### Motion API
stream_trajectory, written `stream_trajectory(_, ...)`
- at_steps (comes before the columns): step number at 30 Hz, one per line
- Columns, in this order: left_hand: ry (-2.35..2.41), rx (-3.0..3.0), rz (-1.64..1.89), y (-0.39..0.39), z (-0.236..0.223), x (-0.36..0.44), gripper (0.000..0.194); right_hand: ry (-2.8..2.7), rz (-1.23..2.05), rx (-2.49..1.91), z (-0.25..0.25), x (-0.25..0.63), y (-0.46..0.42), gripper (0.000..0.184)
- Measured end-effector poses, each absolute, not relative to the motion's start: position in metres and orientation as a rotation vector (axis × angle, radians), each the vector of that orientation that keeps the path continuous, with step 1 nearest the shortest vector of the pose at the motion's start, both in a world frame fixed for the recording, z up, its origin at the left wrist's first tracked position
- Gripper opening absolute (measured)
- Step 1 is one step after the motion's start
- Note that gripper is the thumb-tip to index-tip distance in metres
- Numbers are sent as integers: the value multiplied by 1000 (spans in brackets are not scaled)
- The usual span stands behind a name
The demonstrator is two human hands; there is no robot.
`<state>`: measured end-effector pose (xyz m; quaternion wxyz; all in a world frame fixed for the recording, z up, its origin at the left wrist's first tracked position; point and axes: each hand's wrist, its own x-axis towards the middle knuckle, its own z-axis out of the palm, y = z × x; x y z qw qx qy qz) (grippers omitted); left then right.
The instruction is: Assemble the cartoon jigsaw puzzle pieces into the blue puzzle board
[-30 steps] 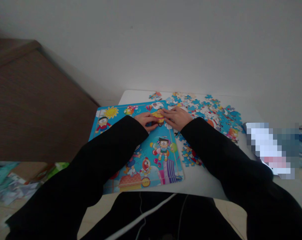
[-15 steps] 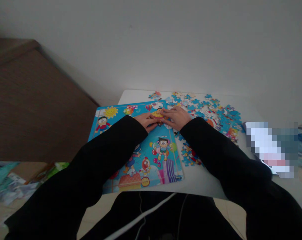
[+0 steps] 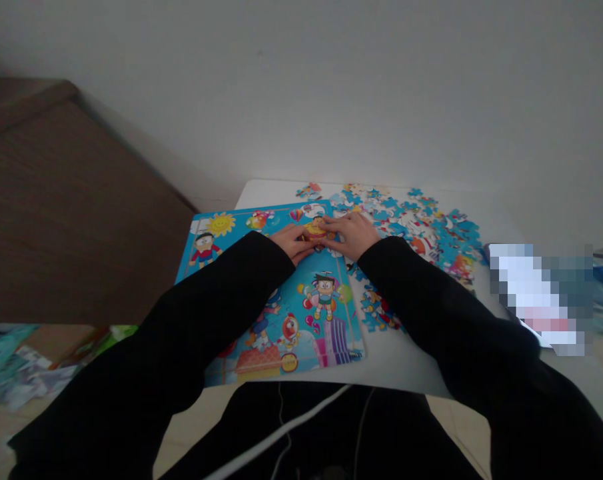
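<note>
A blue cartoon picture board (image 3: 306, 333) lies on a white table. Both hands meet over its upper right part, around a figure in yellow and orange (image 3: 315, 228). My left hand (image 3: 292, 243) comes from the left, its fingers pressed together and curled at the figure's lower left edge. From the other side, my right hand (image 3: 352, 233) reaches in with its index finger above the figure and its thumb below, fingers bent inward. Any small piece between the fingertips is too small to make out. Loose jigsaw pieces (image 3: 416, 227) are heaped right beside my right hand.
The white table (image 3: 406, 360) stands against a pale wall. A phone-like object (image 3: 531, 293), blurred by pixels, lies on its right side. At left is a brown wooden cabinet (image 3: 71, 220), with plastic bags (image 3: 36, 373) on the floor below. A white cable (image 3: 291, 427) crosses my lap.
My fingers have shifted very slightly around the yellow figure, and a little more of it shows. The board and loose pieces stay where they were.
</note>
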<state>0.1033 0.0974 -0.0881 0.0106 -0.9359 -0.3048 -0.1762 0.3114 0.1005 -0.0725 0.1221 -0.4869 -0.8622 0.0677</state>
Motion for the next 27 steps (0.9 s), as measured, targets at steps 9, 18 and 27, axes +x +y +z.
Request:
stream_trajectory(9,-957,-2881,-563,87,-85,110,32,-2585,55,-1437,-69,309,94,41)
stream_trajectory(18,-1333,-3042,-737,114,-101,102,24,-2598,-22,-1424,-70,308,93,42)
stream_trajectory(27,-1315,-3079,-645,108,-90,106,27,-2587,11,-1410,-48,320,99,43)
